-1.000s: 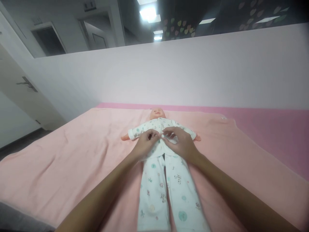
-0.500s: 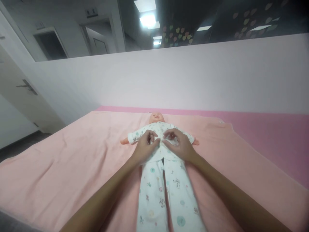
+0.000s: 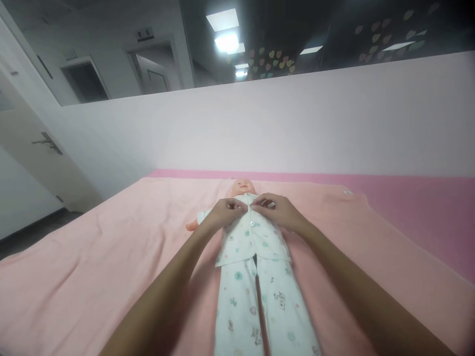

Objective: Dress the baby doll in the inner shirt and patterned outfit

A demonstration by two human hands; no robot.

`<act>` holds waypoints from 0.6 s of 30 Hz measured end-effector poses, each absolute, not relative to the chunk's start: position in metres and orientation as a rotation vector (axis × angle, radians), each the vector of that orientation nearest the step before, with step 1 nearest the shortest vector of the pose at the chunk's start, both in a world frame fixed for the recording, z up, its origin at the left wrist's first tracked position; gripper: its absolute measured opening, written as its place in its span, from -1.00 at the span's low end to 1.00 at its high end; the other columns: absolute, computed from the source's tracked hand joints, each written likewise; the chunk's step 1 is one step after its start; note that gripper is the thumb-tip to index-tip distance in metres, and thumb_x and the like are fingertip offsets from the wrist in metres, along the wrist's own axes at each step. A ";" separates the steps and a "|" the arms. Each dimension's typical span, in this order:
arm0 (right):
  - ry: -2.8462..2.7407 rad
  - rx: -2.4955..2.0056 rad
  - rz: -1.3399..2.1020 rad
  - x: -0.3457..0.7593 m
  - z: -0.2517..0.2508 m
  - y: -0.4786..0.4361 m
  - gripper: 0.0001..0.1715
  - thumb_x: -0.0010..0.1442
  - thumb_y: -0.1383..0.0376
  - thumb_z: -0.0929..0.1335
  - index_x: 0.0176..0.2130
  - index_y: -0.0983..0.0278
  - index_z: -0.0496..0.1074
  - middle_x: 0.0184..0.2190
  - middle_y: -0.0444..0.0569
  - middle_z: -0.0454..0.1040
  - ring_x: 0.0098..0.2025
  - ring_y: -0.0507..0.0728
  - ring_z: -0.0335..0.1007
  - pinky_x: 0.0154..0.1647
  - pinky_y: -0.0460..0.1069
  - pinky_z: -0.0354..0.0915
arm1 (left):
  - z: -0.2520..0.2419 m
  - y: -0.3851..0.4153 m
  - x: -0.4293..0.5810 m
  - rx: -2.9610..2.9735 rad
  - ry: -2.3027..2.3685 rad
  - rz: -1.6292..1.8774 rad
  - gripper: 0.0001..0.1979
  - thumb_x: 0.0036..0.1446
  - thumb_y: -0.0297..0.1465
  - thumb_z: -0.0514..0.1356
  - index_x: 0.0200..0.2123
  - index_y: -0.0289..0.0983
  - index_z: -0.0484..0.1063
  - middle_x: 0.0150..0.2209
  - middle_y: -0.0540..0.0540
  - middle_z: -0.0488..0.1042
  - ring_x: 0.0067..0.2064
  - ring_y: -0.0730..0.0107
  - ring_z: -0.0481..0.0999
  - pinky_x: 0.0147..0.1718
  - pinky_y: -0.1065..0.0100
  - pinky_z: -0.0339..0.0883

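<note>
A baby doll (image 3: 243, 186) lies on its back, head away from me. It wears a white printed shirt (image 3: 256, 242) and matching trousers (image 3: 237, 306). At the upper chest my left hand (image 3: 228, 212) pinches one side of the shirt's front opening. Facing it, my right hand (image 3: 276, 210) pinches the other side, fingertips almost meeting the left ones. Just below them a round button (image 3: 253, 224) shows on the front. Whatever button lies between the fingertips is hidden. The doll's hand (image 3: 192, 226) sticks out on the left; its other arm is covered by my right hand and forearm.
A pink blanket (image 3: 122, 257) with soft creases lies under the doll. Beyond its right edge is a darker pink surface (image 3: 426, 212). A white wall (image 3: 297, 128) rises behind, with a dark reflecting window above. At the left stands a door (image 3: 55, 163) with a handle.
Both hands have moved up the shirt front from the belly to the upper chest. The lower shirt and a button are now uncovered. The view has tilted slightly.
</note>
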State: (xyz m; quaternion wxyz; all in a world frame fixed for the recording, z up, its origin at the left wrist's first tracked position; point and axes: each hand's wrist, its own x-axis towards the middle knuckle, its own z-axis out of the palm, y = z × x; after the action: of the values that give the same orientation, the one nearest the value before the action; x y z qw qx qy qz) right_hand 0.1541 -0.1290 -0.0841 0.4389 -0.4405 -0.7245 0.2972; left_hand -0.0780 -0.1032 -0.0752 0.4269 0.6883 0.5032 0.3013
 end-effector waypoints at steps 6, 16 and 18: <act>-1.771 -1.097 0.753 0.156 -0.090 -0.126 -0.80 0.19 0.10 0.51 -0.20 0.12 0.67 -0.13 -0.09 0.66 -0.19 0.15 0.51 -0.12 0.06 0.38 | -0.073 -0.097 -0.080 1.711 1.225 0.679 -0.66 0.08 -0.10 0.37 -0.20 -0.22 0.68 -0.35 -0.01 0.43 -0.39 0.46 0.33 -0.42 0.39 0.15; -1.679 -1.095 0.798 0.152 -0.096 -0.124 -0.78 0.13 0.07 0.55 -0.28 0.14 0.67 -0.26 -0.09 0.67 -0.32 0.13 0.50 -0.25 0.04 0.37 | -0.069 -0.097 -0.078 1.595 1.181 0.600 -0.51 0.04 0.02 0.40 -0.18 -0.28 0.65 -0.41 -0.04 0.45 -0.44 0.44 0.33 -0.47 0.38 0.12; -1.673 -1.097 0.791 0.150 -0.096 -0.125 -0.79 0.12 0.08 0.56 -0.29 0.14 0.67 -0.27 -0.09 0.67 -0.31 0.13 0.50 -0.23 0.04 0.37 | -0.070 -0.096 -0.078 1.580 1.186 0.609 -0.50 0.01 0.03 0.42 -0.21 -0.29 0.65 -0.46 -0.02 0.41 -0.47 0.45 0.30 -0.49 0.39 0.09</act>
State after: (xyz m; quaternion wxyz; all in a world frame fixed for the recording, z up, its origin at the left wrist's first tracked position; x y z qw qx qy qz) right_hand 0.1505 -0.1247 -0.0962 0.4753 -0.4487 -0.6842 0.3235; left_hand -0.0778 -0.0957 -0.0699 0.5118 0.6565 0.4928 0.2533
